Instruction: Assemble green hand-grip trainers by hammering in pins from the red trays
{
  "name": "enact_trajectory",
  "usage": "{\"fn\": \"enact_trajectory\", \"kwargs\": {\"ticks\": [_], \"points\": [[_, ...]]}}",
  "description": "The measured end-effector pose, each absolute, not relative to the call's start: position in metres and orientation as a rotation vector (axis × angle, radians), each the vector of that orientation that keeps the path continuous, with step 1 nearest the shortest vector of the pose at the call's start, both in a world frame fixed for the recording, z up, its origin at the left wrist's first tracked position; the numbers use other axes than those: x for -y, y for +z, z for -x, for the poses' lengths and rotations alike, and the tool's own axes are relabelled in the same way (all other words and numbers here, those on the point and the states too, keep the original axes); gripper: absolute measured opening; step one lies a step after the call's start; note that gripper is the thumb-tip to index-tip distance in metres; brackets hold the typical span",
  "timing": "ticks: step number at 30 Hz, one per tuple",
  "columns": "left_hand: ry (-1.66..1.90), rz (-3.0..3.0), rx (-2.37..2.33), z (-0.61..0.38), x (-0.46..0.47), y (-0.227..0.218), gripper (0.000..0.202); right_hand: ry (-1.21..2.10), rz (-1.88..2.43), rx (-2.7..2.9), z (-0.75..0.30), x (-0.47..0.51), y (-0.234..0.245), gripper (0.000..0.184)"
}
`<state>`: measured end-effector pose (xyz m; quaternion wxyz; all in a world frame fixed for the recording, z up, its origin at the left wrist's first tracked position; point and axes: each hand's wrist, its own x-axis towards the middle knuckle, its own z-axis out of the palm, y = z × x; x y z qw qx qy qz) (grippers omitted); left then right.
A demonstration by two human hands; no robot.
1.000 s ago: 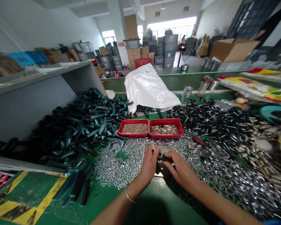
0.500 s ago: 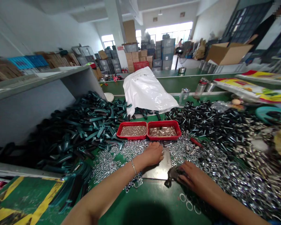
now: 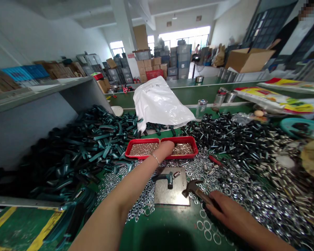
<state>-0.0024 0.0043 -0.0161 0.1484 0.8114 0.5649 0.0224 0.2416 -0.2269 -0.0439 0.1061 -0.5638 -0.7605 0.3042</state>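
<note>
My left hand point(image 3: 167, 148) reaches into the right one of two red trays point(image 3: 195, 153), which holds small metal pins point(image 3: 183, 149). Its fingertips are hidden, so its grip does not show. A claw hammer point(image 3: 202, 195) is held by its handle in my right hand point(image 3: 222, 205), the head resting by the edge of a metal plate point(image 3: 172, 198). On that plate lies a teal-and-black tool handle point(image 3: 164, 177). Beside it is a small metal sleeve point(image 3: 176, 174).
More teal handles point(image 3: 94, 143) are heaped at left. Metal rings point(image 3: 235, 177) surround the plate, with black-headed bolts point(image 3: 225, 132) and metal sleeves point(image 3: 290, 184) at right. A white sack point(image 3: 162, 103) lies behind the trays. Another person's arm point(image 3: 279, 38) shows at far right.
My left hand has moved from the plate up into the right tray, uncovering the tool handle and sleeve. My right hand has drawn back along the hammer's handle, showing more of the hammer.
</note>
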Motion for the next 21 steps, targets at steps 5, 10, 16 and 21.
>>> {"fn": "enact_trajectory", "kwargs": {"ticks": [5, 10, 16, 21], "points": [[0.287, -2.362, -1.642, 0.009, 0.003, -0.02, 0.023, 1.108, 1.662, 1.777, -0.256, 0.202, -0.039, 0.028], [0.596, -2.316, -1.544, 0.014, 0.035, -0.009, 0.025, 1.836, 1.486, 1.009, -0.254, 0.207, -0.034, 0.031], [0.733, -1.889, -1.295, 0.051, 0.106, -0.03, 0.019, 2.034, 1.434, 0.73, -0.247, 0.222, -0.033, 0.03], [0.717, -1.908, -1.36, 0.06, 0.123, -0.053, 0.017, 1.84, 1.423, 1.071, -0.221, 0.211, -0.02, 0.032]]}}
